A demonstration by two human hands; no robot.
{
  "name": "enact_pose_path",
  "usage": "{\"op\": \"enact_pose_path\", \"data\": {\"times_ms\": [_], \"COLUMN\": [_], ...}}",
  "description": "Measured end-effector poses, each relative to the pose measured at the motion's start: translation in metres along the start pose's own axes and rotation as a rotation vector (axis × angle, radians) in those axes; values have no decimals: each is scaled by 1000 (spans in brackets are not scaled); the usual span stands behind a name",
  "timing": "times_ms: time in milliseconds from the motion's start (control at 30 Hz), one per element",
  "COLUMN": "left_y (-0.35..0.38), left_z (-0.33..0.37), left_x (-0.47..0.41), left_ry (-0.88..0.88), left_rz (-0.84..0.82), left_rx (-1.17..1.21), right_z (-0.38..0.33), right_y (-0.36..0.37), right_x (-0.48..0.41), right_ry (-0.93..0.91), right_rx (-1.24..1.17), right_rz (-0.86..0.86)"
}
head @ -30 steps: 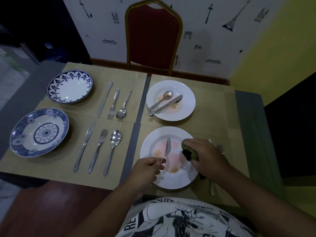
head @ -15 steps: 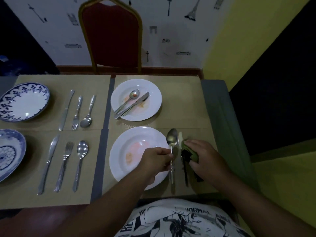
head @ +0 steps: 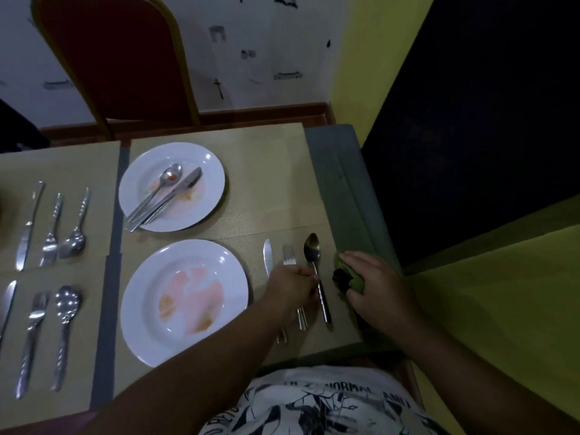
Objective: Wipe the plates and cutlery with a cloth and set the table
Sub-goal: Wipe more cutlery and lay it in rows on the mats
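Head view. Toward the near right corner of the tabletop (head: 332, 171), a knife (head: 267, 255), a fork (head: 288, 257) and a spoon (head: 313, 246) lie side by side, handles toward the person. The left hand (head: 290, 285) pinches the spoon's handle and covers part of the fork and knife. The right hand (head: 378, 288), just right of the spoon, is curled round a green cloth (head: 353, 276) at the right edge. Left of the knife sits a stained near plate (head: 185, 340). Toward the far edge, a stained far plate (head: 204, 158) carries a second spoon (head: 171, 177) and second knife (head: 188, 183). A red chair (head: 119, 58) stands beyond the far edge.
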State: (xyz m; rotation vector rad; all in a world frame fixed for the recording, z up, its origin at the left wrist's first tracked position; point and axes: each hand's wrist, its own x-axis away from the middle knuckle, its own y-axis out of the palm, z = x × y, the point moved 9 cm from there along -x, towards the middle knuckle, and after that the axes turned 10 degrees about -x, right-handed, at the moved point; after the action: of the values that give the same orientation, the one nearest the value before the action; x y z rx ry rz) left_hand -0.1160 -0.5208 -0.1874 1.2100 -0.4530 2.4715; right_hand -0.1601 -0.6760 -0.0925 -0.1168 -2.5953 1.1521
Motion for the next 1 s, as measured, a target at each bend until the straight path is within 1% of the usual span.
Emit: {"op": "enact_pose_path", "data": {"times_ms": [100, 233, 333, 467, 633, 733, 833, 900, 1000], "left_y": [11, 13, 13, 13, 4, -8, -33, -59, -101], "left_z": [2, 4, 4, 10, 8, 7, 3, -4, -24], "left_x": [-4, -9, -6, -3, 3, 14, 31, 42, 57], "left_ry": [-5, 33, 26, 63, 93, 133, 129, 130, 95], "left_rz": [23, 76, 92, 97, 148, 149, 188, 245, 299], "left_rx": [-10, -128, -179, -252, -255, -207, -64, 40, 176], "right_z": [9, 13, 14, 15, 10, -2, -27, -53, -98], "right_y": [-2, -1, 0, 5, 9, 10, 14, 22, 48], "right_x": [-4, -9, -11, -14, -15, -15, -16, -18, -18], "right_ry": [2, -30, -40, -57, -88, -99, -128, -182, -290], "right_rx": [-20, -27, -29, -43, -27, -34, -96, -124, -153], "right_rz": [-22, -33, -38, -52, -59, -61, -55, -67, -135]}}
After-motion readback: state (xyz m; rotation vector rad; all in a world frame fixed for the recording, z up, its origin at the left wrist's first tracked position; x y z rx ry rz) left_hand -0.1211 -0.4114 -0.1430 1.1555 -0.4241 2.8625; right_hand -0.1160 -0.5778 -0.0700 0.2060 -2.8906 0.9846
